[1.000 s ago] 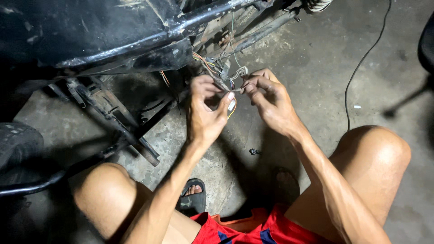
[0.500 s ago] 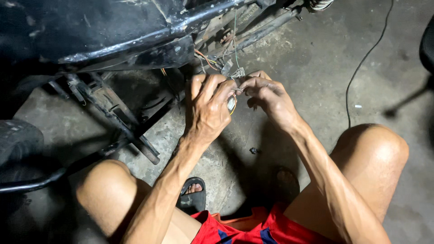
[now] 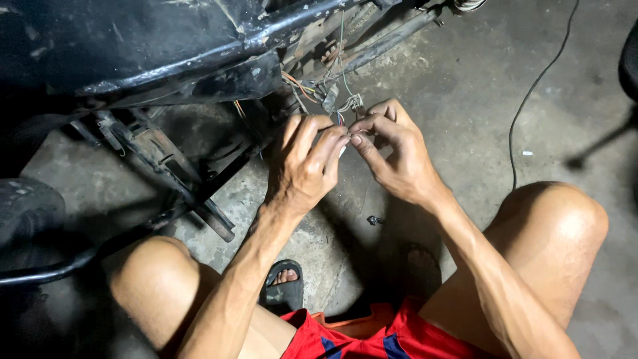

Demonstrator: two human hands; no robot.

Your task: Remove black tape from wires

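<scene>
Left hand (image 3: 306, 166) and right hand (image 3: 392, 153) fingertip to fingertip, both pinching thin coloured wires (image 3: 340, 119) hanging from underside of black motorcycle frame (image 3: 199, 46). Small grey connector (image 3: 330, 98) just above fingers. Small screw (image 3: 374, 220) on concrete floor (image 3: 465, 80) below hands. Black cable (image 3: 531, 93) well apart, right.

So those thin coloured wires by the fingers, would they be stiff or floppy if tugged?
Probably floppy: the coloured wires curve loosely from the dark frame. Likely light, since the left hand and right hand pinch them with fingertips only. Possibly fragile, being so thin.
</scene>
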